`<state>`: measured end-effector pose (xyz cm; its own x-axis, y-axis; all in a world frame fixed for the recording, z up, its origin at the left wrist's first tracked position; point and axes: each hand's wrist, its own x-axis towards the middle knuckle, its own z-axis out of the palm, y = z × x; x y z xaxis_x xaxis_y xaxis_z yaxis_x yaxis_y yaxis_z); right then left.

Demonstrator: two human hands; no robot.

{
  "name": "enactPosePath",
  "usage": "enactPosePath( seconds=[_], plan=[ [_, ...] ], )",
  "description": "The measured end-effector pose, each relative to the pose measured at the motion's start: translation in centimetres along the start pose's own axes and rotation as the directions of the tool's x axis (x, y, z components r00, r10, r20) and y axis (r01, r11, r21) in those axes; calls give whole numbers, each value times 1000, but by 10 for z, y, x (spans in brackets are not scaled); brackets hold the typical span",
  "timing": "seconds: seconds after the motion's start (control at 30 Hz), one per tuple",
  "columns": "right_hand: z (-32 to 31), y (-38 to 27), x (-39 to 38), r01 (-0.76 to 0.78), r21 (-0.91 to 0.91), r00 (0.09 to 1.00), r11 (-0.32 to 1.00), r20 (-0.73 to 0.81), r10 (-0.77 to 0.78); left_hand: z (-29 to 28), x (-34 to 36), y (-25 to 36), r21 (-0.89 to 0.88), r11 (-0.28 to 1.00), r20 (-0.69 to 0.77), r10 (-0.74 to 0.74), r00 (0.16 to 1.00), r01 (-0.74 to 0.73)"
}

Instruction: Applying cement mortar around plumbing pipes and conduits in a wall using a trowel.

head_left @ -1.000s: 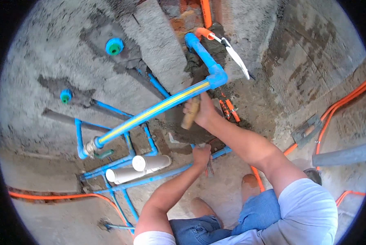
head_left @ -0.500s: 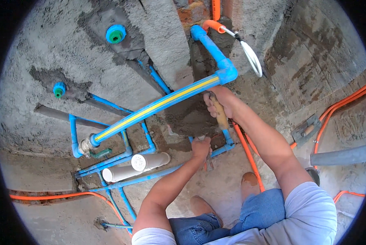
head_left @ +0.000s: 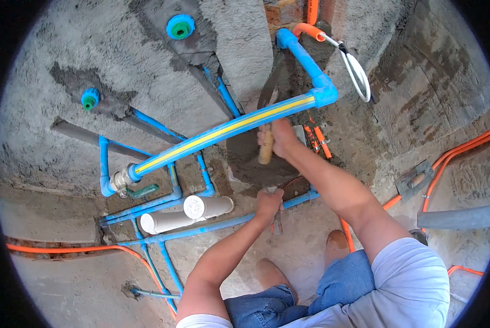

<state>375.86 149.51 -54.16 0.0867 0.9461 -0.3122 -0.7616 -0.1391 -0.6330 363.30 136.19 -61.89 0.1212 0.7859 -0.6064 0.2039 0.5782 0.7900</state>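
My right hand [head_left: 280, 136], just beyond the yellow-striped blue pipe [head_left: 223, 134], is closed round the wooden handle of a trowel [head_left: 266, 148]. The trowel's dark blade reaches past the pipe to the wall, beside the recess there. Closer to me, my left hand [head_left: 269, 202] is closed at the near edge of a board heaped with wet grey mortar [head_left: 256, 164]. The grip itself is mostly hidden by my fingers. Under that hand a narrow tool-like piece [head_left: 277, 224] shows; its kind is unclear.
Two white capped pipes [head_left: 209, 206] lie left of my left hand among blue floor pipes [head_left: 201, 232]. A flat steel trowel [head_left: 414, 180] rests on the right beside orange conduits [head_left: 463, 147]. A white cable coil [head_left: 357, 76] hangs from an orange conduit at the wall.
My right hand has swung the trowel away from the mortar, its blade now up by the wall and its handle turned toward me. My left hand stays at the board. The view has shifted slightly.
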Motion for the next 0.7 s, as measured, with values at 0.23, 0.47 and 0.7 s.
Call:
enactPosePath(
  seconds=[0.23,0.47,0.7],
  plan=[
    [-74,-92,-61,-582,-223,796,782,37,604,17,19,26,-98,994,107,-45,993,55],
    [-145,-95,-159,110,-990,992,88,103,-79,35,-1,42,-63,996,186,-56,981,69],
    [-115,-83,-205,252,-762,943,-596,332,-26,8,-4,27,173,981,304,32,952,-89]
  ],
)
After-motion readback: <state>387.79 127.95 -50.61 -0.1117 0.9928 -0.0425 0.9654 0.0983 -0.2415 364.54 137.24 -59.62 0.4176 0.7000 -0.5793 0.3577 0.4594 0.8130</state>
